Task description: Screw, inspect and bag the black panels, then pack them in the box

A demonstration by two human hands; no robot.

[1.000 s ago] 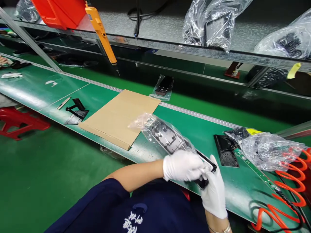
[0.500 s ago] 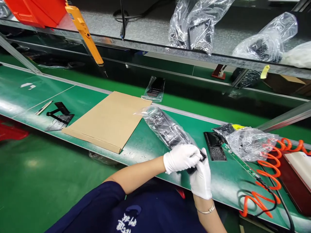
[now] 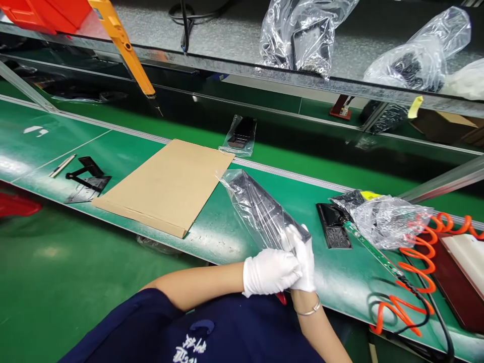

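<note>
A clear plastic bag with a long black part inside (image 3: 260, 204) stretches from the bench toward me at a slant. Its near end is in my two white-gloved hands. My left hand (image 3: 270, 272) is closed at the near end of the bag, its fingers pressed against the other glove. My right hand (image 3: 302, 257) wraps round the same end from the right side, its fingertips over the plastic. Where the gloves overlap, the end of the part is hidden. Left of the bag lies a flat brown cardboard sheet (image 3: 166, 186).
To the right are a black plate-like part (image 3: 335, 227), a green air gun (image 3: 374, 247) with a coiled orange hose (image 3: 419, 262), and a crumpled plastic bag (image 3: 389, 222). A yellow electric screwdriver (image 3: 126, 50) hangs at upper left. A black stand (image 3: 86, 174) sits left of the cardboard.
The bagged part has turned over, from its ribbed side to a smoother dark face. Both hands have moved slightly left and closer to me, still at its near end.
</note>
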